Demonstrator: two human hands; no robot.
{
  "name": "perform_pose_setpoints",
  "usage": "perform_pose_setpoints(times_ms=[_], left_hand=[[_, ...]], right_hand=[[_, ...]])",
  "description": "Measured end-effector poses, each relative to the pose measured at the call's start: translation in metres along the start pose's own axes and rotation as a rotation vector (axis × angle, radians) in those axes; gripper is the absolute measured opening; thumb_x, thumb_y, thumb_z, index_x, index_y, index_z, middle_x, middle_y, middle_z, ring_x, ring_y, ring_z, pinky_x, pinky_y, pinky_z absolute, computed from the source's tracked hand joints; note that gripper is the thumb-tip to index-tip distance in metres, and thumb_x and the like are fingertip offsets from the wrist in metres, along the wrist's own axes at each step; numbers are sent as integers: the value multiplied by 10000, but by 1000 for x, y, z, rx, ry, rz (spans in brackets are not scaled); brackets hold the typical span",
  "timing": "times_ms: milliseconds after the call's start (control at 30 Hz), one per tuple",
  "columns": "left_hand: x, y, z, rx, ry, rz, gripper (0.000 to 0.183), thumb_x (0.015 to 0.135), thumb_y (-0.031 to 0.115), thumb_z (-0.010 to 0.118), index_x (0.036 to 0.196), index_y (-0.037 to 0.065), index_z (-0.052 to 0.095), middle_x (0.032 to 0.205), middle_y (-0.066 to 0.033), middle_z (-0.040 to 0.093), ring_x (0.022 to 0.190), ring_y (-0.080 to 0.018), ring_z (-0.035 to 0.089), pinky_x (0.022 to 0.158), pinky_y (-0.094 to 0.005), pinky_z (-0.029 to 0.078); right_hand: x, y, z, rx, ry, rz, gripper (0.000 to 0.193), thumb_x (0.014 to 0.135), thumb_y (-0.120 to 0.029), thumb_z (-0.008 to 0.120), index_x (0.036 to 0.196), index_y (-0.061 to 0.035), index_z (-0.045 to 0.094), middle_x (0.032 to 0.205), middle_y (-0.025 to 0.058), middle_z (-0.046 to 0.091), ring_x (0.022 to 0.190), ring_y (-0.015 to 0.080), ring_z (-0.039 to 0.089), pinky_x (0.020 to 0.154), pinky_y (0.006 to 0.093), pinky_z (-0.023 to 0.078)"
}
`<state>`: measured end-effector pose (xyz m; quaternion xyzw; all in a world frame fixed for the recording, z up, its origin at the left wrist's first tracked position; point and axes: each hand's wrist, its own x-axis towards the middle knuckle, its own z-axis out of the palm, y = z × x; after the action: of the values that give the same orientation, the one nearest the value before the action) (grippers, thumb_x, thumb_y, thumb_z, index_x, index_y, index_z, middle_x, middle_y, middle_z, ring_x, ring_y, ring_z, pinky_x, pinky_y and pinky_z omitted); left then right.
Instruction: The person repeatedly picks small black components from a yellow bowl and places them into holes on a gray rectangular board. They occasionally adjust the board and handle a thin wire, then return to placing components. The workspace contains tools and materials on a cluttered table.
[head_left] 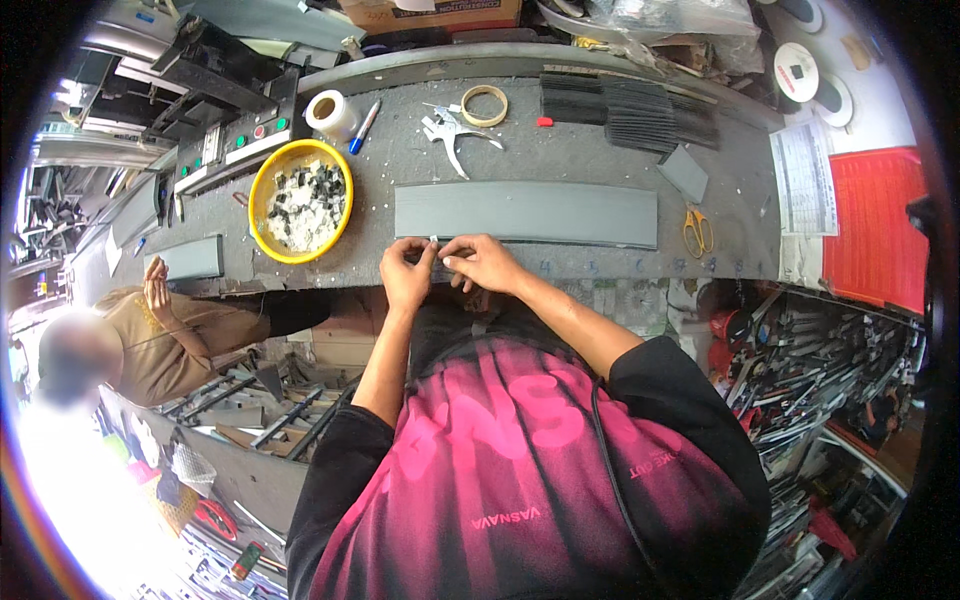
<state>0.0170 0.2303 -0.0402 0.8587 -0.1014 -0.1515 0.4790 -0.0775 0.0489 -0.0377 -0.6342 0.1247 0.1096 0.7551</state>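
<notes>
My left hand [404, 275] and my right hand [482, 264] meet at the near edge of a long, flat grey panel [525, 214] on the bench. Their fingertips are closed in a pinch on a small white piece [434, 241], too small to make out in detail. Left of the panel stands a yellow basin [255, 215] holding many small white and black pieces [308, 205]. Beyond the panel lies a silver plier-like hand tool [452, 137] with its handles spread. Yellow-handled scissors [697, 232] rest off the panel's right end.
A tape ring [484, 105], a white roll [332, 115], a blue marker [365, 127] and dark ribbed strips [650, 113] lie toward the back. A machine panel with buttons [240, 142] is at left. Another person [165, 335] sits at the bench's left, near a second grey panel [195, 258].
</notes>
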Motion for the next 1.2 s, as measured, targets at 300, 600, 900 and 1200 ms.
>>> perform_pose_setpoints(times_ms=[300, 600, 900, 1200], left_hand=[[-118, -8, -68, -167, -185, -219, 144, 981, 124, 879, 1024, 4, 811, 936, -15, 796, 855, -69, 685, 748, -259, 546], [-105, 11, -70, 102, -457, -37, 165, 907, 108, 893, 1002, 14, 796, 946, -68, 786, 852, -161, 708, 766, -325, 548], [-26, 62, -54, 471, 33, 668, 301, 793, 64, 852, 1083, 126, 799, 1141, -47, 728, 1134, -316, 652, 994, -494, 488], [20, 58, -68, 365, -164, 887, 224, 837, 163, 905, 1052, 175, 843, 1059, 29, 747, 1034, -229, 675, 916, -449, 464]], right_hand=[[-8, 22, 32, -28, -311, 203, 407, 1181, -367, 606, 1290, -15, 778, 1099, 95, 798, 842, 153, 738, 711, 329, 645], [20, 35, 44, 576, 76, 477, 248, 1159, -191, 577, 1156, -3, 739, 1101, 175, 812, 1003, 276, 785, 841, 403, 624], [-14, -39, 34, -778, 274, -137, 228, 985, -235, 778, 973, -10, 742, 903, 262, 771, 878, 525, 743, 780, 589, 576], [-15, -72, 23, -815, 378, -253, 190, 971, -154, 808, 1010, -23, 676, 907, 226, 759, 890, 480, 753, 783, 569, 593]])
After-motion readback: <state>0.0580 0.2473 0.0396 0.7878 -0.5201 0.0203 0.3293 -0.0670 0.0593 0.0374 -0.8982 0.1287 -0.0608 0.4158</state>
